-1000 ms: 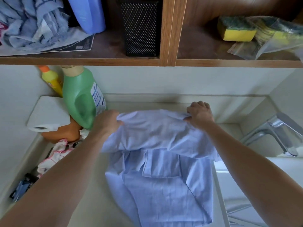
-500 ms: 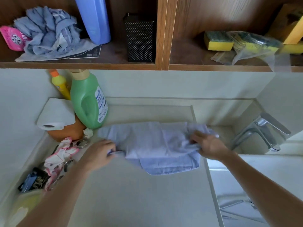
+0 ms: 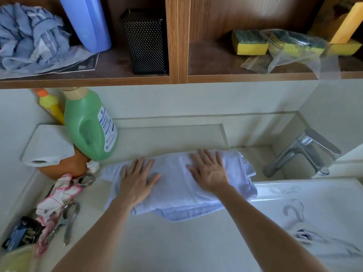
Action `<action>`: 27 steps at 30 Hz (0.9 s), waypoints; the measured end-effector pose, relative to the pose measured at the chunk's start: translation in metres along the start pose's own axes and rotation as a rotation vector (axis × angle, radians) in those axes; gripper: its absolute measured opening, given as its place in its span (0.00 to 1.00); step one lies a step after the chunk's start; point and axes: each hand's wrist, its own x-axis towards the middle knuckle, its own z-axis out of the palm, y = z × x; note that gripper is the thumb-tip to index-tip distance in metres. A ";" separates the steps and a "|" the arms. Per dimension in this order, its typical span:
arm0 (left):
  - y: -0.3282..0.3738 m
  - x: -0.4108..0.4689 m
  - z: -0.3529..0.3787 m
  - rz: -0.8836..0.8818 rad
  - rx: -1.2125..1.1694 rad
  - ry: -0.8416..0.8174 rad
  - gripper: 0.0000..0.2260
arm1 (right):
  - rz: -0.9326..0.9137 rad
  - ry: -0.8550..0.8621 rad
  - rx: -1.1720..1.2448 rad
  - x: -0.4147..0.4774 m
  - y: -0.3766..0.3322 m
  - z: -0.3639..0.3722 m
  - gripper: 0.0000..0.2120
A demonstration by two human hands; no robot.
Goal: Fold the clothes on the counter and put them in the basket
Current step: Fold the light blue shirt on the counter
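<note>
Half a second ago each hand pinched one end of the light blue shirt [image 3: 174,173]. Now both lie flat on top of it, fingers straight and spread, palms pressing the cloth down and gripping nothing. The shirt lies as a wide folded band on the counter [image 3: 176,242], just right of and in front of the green bottle [image 3: 88,126]. Its far end, away from the bottle, droops over the rim of the sink [image 3: 314,203].

The left hand [image 3: 137,179] rests on the half of the shirt nearer the bottle, the right hand [image 3: 209,171] on the farther half. Both bare forearms reach in from the lower edge, nearly straight.

A paper roll [image 3: 47,148] sits just left of the bottle's base, a yellow bottle [image 3: 52,107] stands behind it, and the tap [image 3: 306,152] is well to its right.
</note>
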 end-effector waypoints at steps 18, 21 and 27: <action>-0.019 0.007 -0.049 -0.263 0.027 -0.485 0.45 | 0.338 0.151 -0.015 -0.028 0.028 -0.011 0.26; 0.011 0.014 -0.051 -0.186 -0.259 -0.323 0.32 | 0.305 -0.042 -0.019 -0.044 0.002 0.009 0.33; 0.067 -0.007 -0.037 -0.111 -0.024 -0.398 0.45 | 0.204 -0.243 0.001 -0.032 0.024 -0.021 0.35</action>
